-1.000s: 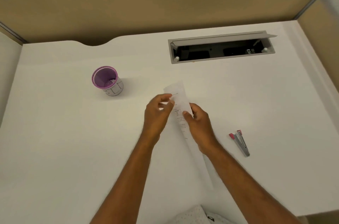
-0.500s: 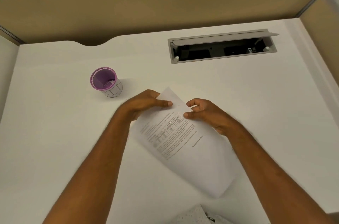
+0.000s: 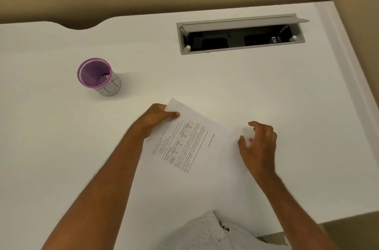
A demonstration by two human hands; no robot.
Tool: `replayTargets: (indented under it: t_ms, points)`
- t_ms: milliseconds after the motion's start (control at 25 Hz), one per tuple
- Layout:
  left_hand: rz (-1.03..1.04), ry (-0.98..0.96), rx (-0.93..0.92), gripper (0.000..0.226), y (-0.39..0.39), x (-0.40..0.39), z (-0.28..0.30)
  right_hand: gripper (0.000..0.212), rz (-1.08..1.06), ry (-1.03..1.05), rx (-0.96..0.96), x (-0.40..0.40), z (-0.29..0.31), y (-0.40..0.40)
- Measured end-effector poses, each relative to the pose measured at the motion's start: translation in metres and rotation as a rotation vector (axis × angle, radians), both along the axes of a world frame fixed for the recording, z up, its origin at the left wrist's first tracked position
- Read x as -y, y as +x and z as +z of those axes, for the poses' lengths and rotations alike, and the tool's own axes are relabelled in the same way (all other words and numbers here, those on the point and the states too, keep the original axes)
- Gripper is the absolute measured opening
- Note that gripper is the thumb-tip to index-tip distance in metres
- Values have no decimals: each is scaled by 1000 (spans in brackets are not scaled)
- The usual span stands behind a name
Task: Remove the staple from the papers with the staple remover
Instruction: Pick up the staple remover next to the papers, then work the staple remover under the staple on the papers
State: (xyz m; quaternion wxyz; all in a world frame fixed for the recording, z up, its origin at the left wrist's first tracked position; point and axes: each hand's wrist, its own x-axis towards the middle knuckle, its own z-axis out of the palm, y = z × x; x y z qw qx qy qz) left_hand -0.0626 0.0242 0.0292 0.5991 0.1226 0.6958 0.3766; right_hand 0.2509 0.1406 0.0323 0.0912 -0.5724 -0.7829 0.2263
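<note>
left hand (image 3: 155, 118) pinching papers (image 3: 190, 147) (corner), right hand (image 3: 258, 143) spread

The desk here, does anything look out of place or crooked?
Only mildly. The papers lie skewed on the desk, pinned at their far corner by the left hand. The cable tray at the back stands with its lid open. The purple cup is upright; nothing is spilled.

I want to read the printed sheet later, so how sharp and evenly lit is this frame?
Head view: lighting is soft and even, with only a faint shadow beside the cup; the papers show text lines and tables but too small to read; the right hand is motion-blurred, with a pink speck under it; the wide lens bends the desk edges.
</note>
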Motion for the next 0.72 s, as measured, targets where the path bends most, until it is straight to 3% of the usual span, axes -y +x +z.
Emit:
replayTargets:
  t_ms: [200,400,560,720]
  points:
    - [66,10,-1,28,13,2,-6,64,-161,33,140,26,-14,51]
    - [122,24,24,21,24,9,-10,35,-248,-73,7,18,-15,64]
    - [189,23,69,26,32,13,-15,39,-254,-89,-324,5,12,45]
    - [322,10,228,24,50,11,-19,39,-203,-339,-720,-1,39,-3]
